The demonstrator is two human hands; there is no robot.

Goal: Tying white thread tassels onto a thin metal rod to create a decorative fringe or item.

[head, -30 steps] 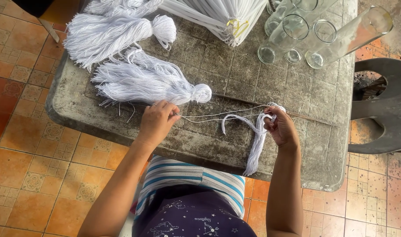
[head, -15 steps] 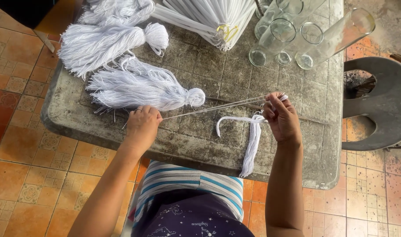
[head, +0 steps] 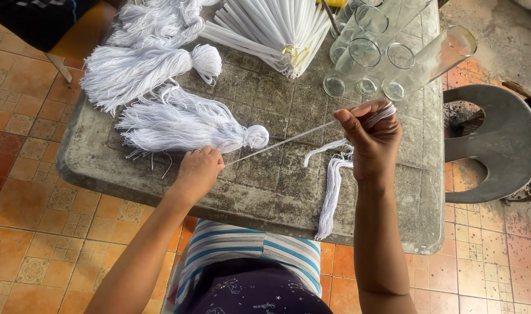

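My left hand (head: 200,168) pinches one end of a taut white thread (head: 277,143) low over the grey table (head: 265,192). My right hand (head: 367,136), raised above the table, grips the thread's other end, which is wound around its fingers. A loose bundle of white yarn (head: 330,192) hangs from that hand and trails over the table's near edge. A finished white yarn tassel (head: 184,125) lies just beyond my left hand.
More white tassels (head: 143,64) lie at the table's far left. A fan of white sticks (head: 277,29) and several tall clear glass tubes (head: 387,52) stand at the back. A grey plastic chair (head: 492,139) sits to the right. Orange tiled floor surrounds the table.
The slack thread has been pulled taut. My right hand has risen and moved away from the table, lifting the yarn bundle. My left hand has shifted slightly left.
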